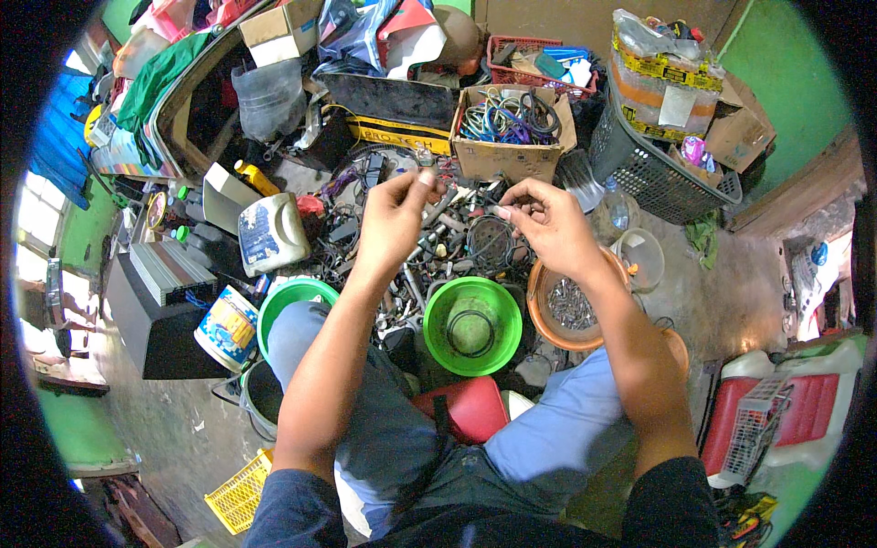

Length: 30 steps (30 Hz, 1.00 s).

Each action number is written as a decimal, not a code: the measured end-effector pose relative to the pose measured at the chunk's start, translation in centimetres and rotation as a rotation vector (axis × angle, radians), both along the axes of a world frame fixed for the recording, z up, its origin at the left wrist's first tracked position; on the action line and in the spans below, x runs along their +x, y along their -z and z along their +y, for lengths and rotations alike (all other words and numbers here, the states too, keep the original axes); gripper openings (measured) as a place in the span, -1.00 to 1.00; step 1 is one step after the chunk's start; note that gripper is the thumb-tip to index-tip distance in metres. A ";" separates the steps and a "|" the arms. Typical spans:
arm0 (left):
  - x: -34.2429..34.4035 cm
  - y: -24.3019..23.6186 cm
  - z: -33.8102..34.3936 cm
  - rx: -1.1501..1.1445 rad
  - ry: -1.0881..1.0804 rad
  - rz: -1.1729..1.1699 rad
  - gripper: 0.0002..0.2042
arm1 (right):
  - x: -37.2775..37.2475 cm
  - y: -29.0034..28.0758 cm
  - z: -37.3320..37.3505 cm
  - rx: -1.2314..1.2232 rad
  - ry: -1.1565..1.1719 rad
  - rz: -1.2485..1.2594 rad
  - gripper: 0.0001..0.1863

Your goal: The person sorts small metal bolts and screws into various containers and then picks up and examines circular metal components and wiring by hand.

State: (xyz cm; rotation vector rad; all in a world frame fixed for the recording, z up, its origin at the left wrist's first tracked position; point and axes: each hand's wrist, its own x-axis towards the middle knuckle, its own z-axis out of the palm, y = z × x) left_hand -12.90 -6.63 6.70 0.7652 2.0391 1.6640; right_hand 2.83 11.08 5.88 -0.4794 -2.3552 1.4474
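Note:
My left hand (396,219) is raised over a pile of mixed metal and black parts (420,251), fingers curled and thumb against the index finger, on something too small to make out. My right hand (544,224), a little to the right, pinches a small item near its thumb tip, which I cannot identify. The hands are apart. Below them, between my knees, sits a green basin (470,306) with a dark ring inside. An orange bowl (566,297) of small metal pieces is by my right forearm.
A cardboard box of cables (507,160), a grey basket (621,155) and a yellow-black case (384,130) stand behind the pile. Left are a white jug (269,233), a paint bucket (224,324) and a yellow crate (233,489); a red-white cooler (790,411) is at right.

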 end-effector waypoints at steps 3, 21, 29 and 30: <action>1.0 0.2 0.7 -0.103 0.132 0.394 -0.74 | 0.3 -0.1 -0.2 0.157 0.003 0.078 -0.85; 2.0 0.6 1.3 -0.158 0.218 0.499 -0.85 | -0.7 1.1 -1.1 -0.125 0.000 0.158 -0.82; 1.7 0.5 1.6 -0.066 0.194 0.160 -0.86 | -1.3 0.9 -1.3 -0.258 0.024 0.201 -0.81; 1.8 0.2 1.5 -0.075 0.184 0.137 -0.86 | -1.3 0.9 -1.3 -0.256 0.030 0.198 -0.82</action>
